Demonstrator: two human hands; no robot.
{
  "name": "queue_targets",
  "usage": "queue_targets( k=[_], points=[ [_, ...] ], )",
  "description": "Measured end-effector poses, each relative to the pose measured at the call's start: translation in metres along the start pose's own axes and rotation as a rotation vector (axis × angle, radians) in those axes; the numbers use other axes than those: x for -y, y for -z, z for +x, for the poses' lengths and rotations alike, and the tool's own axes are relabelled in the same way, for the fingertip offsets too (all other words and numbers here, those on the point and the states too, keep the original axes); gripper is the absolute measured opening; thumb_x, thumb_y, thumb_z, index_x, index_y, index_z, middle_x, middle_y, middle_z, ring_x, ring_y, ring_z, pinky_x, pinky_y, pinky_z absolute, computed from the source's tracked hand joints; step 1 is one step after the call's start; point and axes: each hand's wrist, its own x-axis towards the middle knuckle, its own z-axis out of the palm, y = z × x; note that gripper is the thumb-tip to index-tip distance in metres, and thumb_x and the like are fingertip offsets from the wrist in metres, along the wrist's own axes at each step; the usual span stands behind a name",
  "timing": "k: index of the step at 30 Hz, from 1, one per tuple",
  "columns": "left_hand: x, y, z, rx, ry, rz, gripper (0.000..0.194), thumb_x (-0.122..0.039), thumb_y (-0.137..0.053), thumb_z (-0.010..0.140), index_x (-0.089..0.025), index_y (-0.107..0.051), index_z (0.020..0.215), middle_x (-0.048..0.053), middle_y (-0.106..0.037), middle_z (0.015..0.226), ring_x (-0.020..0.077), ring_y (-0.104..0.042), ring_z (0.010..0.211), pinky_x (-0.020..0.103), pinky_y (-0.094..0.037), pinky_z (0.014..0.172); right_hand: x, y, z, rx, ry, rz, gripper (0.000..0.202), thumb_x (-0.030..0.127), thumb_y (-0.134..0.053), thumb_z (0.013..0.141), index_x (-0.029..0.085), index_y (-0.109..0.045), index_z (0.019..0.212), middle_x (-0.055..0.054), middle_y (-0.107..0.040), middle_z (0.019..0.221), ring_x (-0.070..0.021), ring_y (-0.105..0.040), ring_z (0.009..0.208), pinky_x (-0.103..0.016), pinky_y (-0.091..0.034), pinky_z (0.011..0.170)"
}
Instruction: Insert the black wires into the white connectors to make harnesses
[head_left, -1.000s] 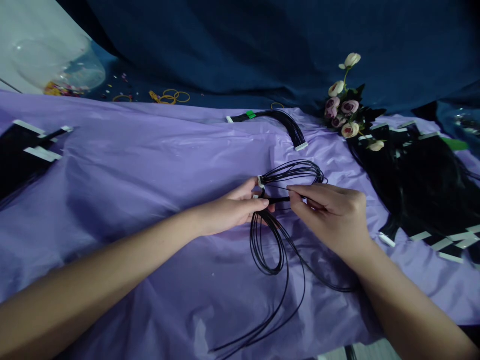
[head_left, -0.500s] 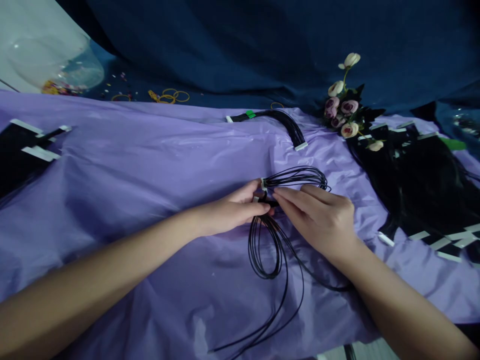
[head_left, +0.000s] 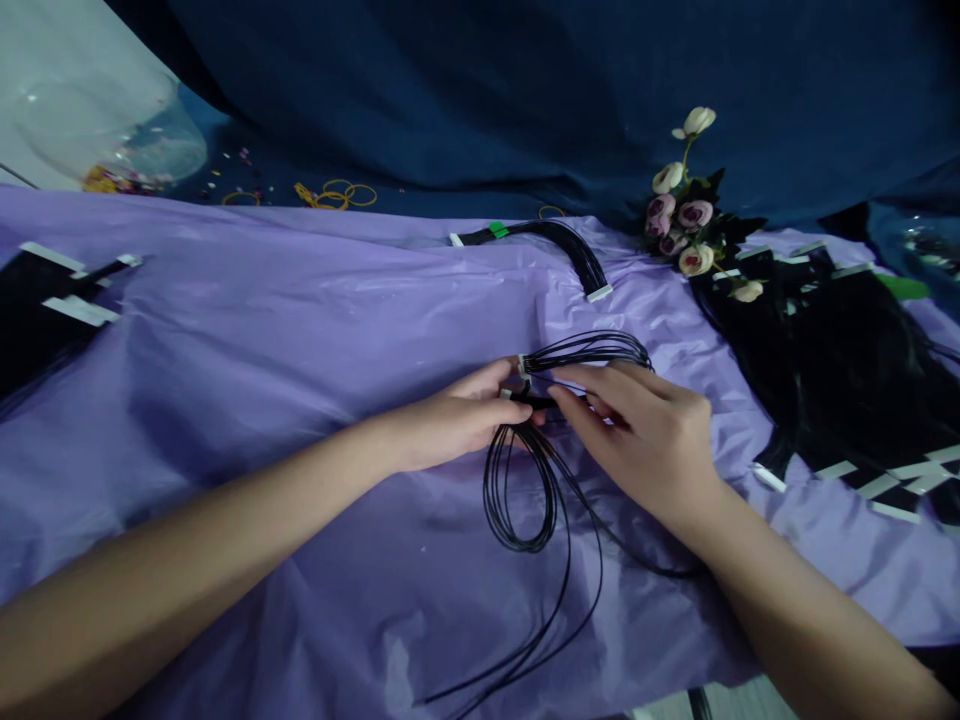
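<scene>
**A:** Head view. Moved since the half-second-earlier frame?

**B:** Lower wire loop [head_left: 525, 549] has drifted toward the left forearm. Right grip [head_left: 652, 430] opened slightly at thumb and index tips. Left grip [head_left: 465, 425] nearly unchanged. Against the one-second frame, right fingertips sit closer to the left ones.

**A:** State of each grip?

**B:** Left: clenched, thumb on top, on a black wire harness near its white connector [head_left: 523, 366]. Right: fingers curled at the harness, tips either side of a thin strand; can't tell whether they pinch it.

**A:** Lie of the harness?

**B:** Held between the hands, above the purple-covered desk [head_left: 300, 300]. Thick dark section runs crosswise from left thumb toward right fingers, its long axis on the line joining the grips. Connector lies at the left fingertips, so left is the nearer hand; right fingertips are just beside, to its right. Upper wire loop [head_left: 570, 352] arcs off rightward on the far side; the lower loop hangs nearer the wearer, loose wires trailing.

**A:** Surroundings?

**B:** Beyond the hands, a short harness with green tape [head_left: 499, 230]. Harness piles at far left [head_left: 34, 300] and right; artificial flowers [head_left: 696, 214] beside the right pile [head_left: 862, 350].
</scene>
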Motion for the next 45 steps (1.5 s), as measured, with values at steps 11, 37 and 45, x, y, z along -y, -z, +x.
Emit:
queue_targets(
  k=[11,37,45],
  points=[
    [-0.010,0.002,-0.001,-0.026,0.060,-0.073,0.037,-0.012,-0.055,0.084,-0.019,-0.051,0.120,0.004,-0.063,0.093,0.0152,-0.065,0.082,0.033,-0.052,0.078,-0.021,0.036,-0.006,0.035,-0.309,0.537,0.037,0.012,-0.072,0.075,0.025,-0.067,0.109,-0.001,-0.069,0.089,-0.0148,-0.069,0.081,-0.028,-0.062,0.075],
    [-0.010,0.003,-0.002,-0.012,0.114,-0.082,0.039,-0.015,-0.057,0.083,-0.016,-0.051,0.121,0.005,-0.065,0.090,0.0130,-0.065,0.078,0.026,-0.053,0.075,0.007,0.019,-0.002,0.363,-0.242,0.464,0.010,0.023,-0.064,0.084,0.017,-0.066,0.077,0.002,-0.057,0.064,-0.0062,-0.044,0.052,-0.021,-0.036,0.050],
    [-0.009,0.005,0.000,0.020,0.108,-0.098,0.040,-0.016,-0.057,0.083,-0.017,-0.047,0.122,0.003,-0.063,0.087,0.0131,-0.064,0.081,0.028,-0.051,0.078,0.007,0.012,-0.004,0.560,-0.456,0.543,0.020,0.027,-0.053,0.090,0.016,-0.060,0.074,0.004,-0.049,0.061,-0.0060,-0.037,0.052,-0.021,-0.030,0.048]
  ],
)
